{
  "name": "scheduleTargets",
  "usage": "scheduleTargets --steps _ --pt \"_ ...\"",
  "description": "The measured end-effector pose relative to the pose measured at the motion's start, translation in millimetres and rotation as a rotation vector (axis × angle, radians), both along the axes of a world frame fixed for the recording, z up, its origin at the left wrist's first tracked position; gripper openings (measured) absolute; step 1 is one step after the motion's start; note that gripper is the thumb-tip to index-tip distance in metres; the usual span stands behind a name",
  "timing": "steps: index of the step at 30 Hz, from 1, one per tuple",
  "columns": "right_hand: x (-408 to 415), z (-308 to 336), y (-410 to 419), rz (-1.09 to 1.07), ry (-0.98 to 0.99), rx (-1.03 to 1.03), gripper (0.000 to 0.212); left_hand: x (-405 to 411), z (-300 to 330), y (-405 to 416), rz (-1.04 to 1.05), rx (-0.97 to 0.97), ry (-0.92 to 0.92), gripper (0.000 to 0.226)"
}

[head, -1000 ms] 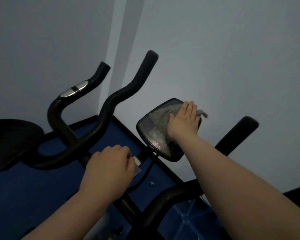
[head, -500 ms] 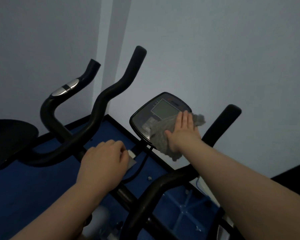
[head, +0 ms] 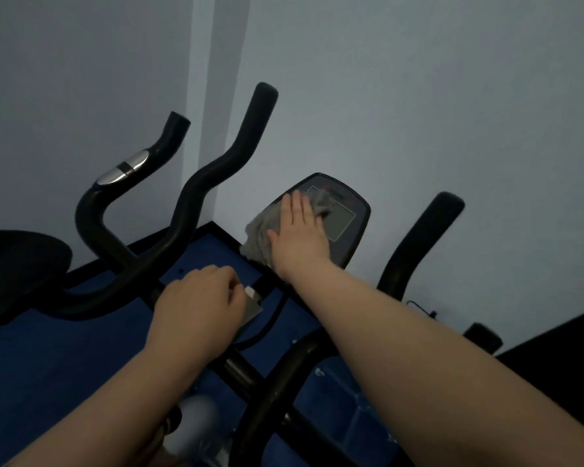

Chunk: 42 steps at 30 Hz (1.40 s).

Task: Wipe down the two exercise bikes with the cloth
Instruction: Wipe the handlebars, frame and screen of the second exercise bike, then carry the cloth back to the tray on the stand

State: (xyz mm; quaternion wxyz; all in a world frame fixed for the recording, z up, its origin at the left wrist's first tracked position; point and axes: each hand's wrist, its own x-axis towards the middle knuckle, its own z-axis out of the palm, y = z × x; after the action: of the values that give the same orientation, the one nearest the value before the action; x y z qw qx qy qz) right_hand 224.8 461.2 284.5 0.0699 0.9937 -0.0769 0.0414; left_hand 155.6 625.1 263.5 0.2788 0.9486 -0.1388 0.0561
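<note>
The near exercise bike has a black console [head: 351, 224] with a grey screen, between its black handlebars [head: 415, 244]. My right hand [head: 299, 235] lies flat, fingers straight, pressing a grey cloth [head: 262, 235] onto the console's left half. My left hand [head: 199, 306] curls round the bike's central stem just below the console. A second bike's black handlebars [head: 203, 190] with a silver sensor strip [head: 123, 170] rise at the left, and a black saddle [head: 17, 261] sits at the far left.
A pale wall with a corner [head: 216, 79] stands close behind both bikes. Blue floor mat [head: 48, 365] lies underneath, edged in black. A black cable [head: 267, 328] hangs below the console.
My right hand has slid the cloth from the console's lower right edge up and left across its face. The left hand stays on the stem. The view has shifted slightly.
</note>
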Motion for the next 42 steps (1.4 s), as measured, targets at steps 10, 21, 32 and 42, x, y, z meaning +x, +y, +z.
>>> scheduleTargets --steps 10,21,32,42 --pt "-77 41 31 -0.090 -0.004 0.437 0.031 -7 1 11 -0.066 -0.217 -0.066 0.017" --pt "-213 34 9 0.099 -0.473 0.875 0.046 -90 2 6 -0.040 -0.629 0.018 0.016" --pt "-403 -10 -90 -0.084 -0.497 0.992 0.025 -237 15 -107 -0.242 -0.592 0.026 0.014" --pt "-546 -70 -198 -0.428 -0.286 0.946 0.023 -369 -68 -229 -0.423 -0.239 0.299 0.014"
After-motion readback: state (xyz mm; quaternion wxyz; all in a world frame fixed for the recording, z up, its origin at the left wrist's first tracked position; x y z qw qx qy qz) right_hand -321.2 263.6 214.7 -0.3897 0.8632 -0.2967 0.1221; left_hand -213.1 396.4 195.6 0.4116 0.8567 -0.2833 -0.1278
